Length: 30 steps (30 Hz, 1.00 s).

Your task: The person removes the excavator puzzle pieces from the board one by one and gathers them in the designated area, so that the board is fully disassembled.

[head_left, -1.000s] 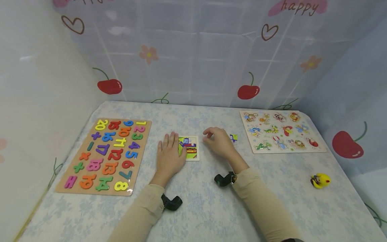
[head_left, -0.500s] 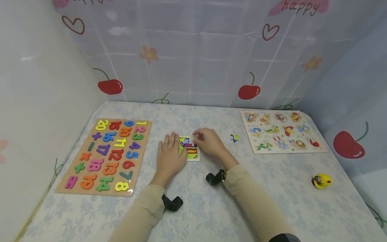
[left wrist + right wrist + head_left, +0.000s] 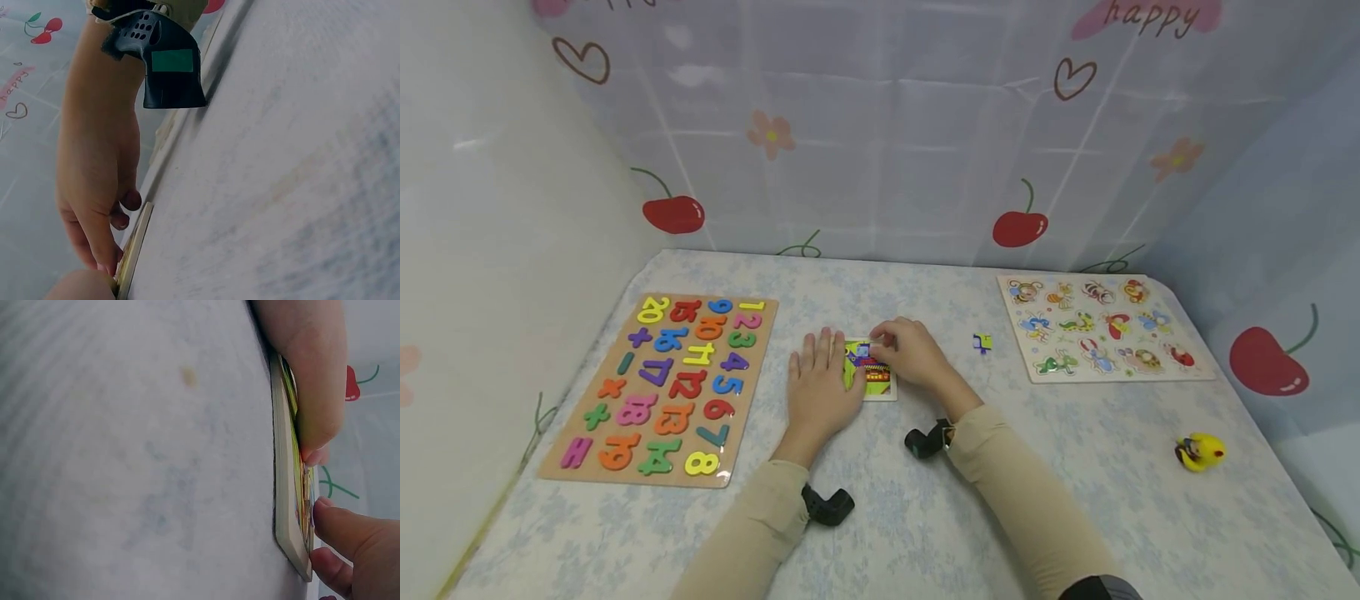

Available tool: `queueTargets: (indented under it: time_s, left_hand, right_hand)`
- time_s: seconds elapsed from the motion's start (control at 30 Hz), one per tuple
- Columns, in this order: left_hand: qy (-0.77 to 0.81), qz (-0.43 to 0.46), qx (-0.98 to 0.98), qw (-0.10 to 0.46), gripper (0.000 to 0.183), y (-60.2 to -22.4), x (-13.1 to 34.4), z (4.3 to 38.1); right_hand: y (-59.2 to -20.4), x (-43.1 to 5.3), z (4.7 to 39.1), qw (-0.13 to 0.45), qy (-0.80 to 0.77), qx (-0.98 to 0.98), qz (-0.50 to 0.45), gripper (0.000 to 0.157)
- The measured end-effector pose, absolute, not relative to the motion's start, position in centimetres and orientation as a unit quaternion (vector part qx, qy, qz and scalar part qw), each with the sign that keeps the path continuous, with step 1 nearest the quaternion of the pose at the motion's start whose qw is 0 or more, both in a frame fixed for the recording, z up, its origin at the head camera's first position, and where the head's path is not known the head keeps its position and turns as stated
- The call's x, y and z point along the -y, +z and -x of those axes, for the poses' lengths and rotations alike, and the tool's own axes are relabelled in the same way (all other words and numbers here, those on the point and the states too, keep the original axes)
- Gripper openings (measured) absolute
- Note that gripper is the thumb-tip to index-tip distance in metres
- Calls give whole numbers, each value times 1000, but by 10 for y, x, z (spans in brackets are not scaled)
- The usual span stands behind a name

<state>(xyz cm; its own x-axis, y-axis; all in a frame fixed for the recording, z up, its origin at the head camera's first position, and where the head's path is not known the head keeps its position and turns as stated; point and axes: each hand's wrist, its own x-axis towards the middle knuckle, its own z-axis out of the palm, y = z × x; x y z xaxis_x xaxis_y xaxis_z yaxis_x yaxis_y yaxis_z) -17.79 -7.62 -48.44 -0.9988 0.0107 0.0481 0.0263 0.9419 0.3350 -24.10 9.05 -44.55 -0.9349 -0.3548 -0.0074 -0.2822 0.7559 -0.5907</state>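
My left hand (image 3: pixel 820 382) lies flat on the left part of a small jigsaw puzzle (image 3: pixel 878 388) in a pale frame, its fingers straight. In the right wrist view, the left thumb (image 3: pixel 320 406) presses on the picture. My right hand (image 3: pixel 913 354) is at the puzzle's upper right corner, fingers bent, pinching a small puzzle piece that the fingertips mostly hide. From the left wrist view, the right hand (image 3: pixel 100 169) reaches down onto the thin puzzle board (image 3: pixel 134 253). A loose green and purple puzzle piece (image 3: pixel 982 342) lies right of the right hand.
At the left lies a number board (image 3: pixel 748 392) with coloured numerals. An insect puzzle board (image 3: pixel 1112 371) sits at the back right, and a yellow toy duck (image 3: pixel 1202 451) stands in front of it. A patterned cloth (image 3: pixel 887 517) covers the table.
My right hand has moved left from beside the loose piece onto the puzzle's upper right corner, uncovering that loose piece. The left hand has stayed in place.
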Motion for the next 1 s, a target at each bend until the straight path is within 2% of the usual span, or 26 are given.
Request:
queueTargets:
  time_s: [0.37,1.0]
  left_hand:
    - [-161,6,987,2,78,-483,86,176]
    - [-172,12,985,5,84,-479,83,175]
  right_hand:
    - [-447,-86,243,56,-295,-938,175,23]
    - [-449,-81,244,58,-334,-925,174,18]
